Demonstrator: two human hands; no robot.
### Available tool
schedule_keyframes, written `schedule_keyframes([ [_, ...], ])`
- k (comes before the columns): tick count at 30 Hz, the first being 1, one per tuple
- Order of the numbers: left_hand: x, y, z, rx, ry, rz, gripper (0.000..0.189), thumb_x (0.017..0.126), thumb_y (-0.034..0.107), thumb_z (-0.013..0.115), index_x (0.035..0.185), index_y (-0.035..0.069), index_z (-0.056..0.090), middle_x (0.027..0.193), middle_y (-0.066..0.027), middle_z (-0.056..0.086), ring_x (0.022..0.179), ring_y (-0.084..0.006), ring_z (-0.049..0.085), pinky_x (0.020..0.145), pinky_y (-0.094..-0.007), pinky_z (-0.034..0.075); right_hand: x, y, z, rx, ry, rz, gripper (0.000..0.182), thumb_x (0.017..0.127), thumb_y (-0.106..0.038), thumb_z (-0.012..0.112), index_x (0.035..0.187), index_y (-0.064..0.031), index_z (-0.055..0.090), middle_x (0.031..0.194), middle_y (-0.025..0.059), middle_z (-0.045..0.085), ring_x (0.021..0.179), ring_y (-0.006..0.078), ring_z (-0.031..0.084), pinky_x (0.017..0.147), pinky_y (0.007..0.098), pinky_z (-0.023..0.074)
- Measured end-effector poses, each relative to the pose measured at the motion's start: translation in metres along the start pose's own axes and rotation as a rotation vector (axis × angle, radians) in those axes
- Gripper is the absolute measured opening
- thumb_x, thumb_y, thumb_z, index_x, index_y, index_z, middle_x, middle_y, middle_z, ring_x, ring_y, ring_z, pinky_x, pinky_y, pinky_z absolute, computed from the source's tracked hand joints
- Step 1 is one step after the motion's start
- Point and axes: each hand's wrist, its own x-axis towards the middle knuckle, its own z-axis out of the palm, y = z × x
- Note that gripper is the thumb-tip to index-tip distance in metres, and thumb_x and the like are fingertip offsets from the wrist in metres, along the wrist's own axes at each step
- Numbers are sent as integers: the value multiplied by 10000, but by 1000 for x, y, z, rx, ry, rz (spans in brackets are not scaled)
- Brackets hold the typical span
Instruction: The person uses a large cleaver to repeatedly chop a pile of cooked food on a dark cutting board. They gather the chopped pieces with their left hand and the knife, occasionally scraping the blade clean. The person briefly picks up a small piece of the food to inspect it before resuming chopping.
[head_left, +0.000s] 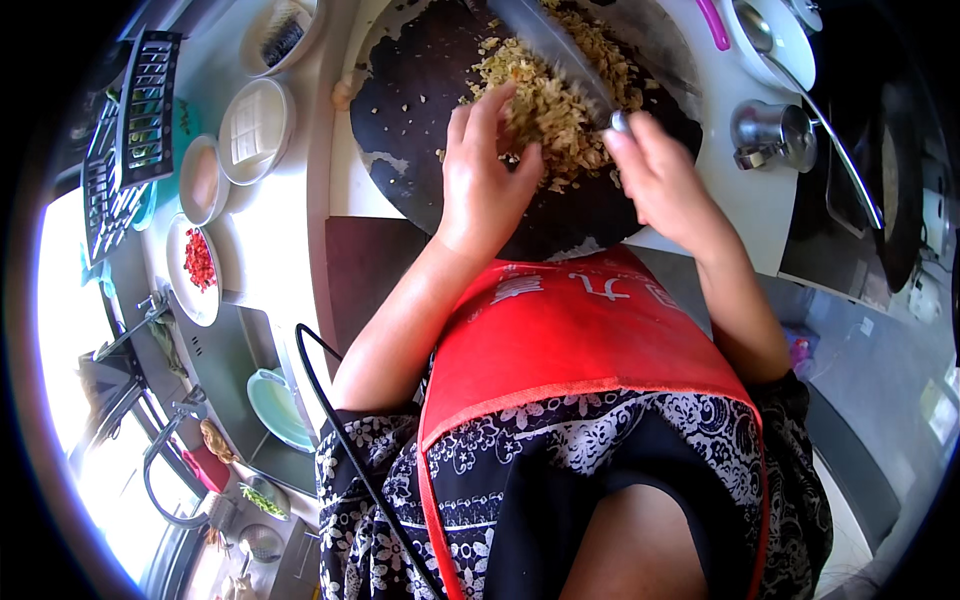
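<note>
My right hand (660, 176) grips the handle of a broad-bladed kitchen knife (559, 56), its blade slanting up and left over a heap of chopped yellow-green food (559, 112). At the left side of the heap is my left hand (484, 165), its fingers curved and apart around some of the chopped bits; whether it pinches any is hidden by blur. The heap lies on a large round dark cutting board (412, 142), with loose crumbs scattered about it. The exact kind of food cannot be told.
Left of the board stand a plate of diced red pieces (199, 262), a bowl of white blocks (255, 131) and other bowls. A sink with a pale green basin (277, 409) lies lower left. At right are a metal pot (772, 135), a white bowl with a ladle (784, 52) and a dark stove.
</note>
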Motion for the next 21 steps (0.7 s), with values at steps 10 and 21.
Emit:
schedule_keyframes([
  [10, 50, 6, -13, 71, -38, 191, 416, 758, -1, 674, 1160, 57, 587, 1048, -105, 600, 951, -178, 645, 791, -296, 555, -2, -10, 1, -35, 79, -46, 349, 989, -357, 459, 854, -36, 475, 583, 30, 495, 550, 135, 537, 512, 341, 411],
  [21, 74, -37, -28, 263, -216, 30, 322, 776, 56, 610, 1095, 33, 635, 988, -108, 647, 864, -187, 645, 786, -290, 508, 11, -2, 1, -169, -20, 13, 364, 973, -365, 480, 847, -23, 462, 632, 144, 553, 515, 310, 536, 503, 398, 431],
])
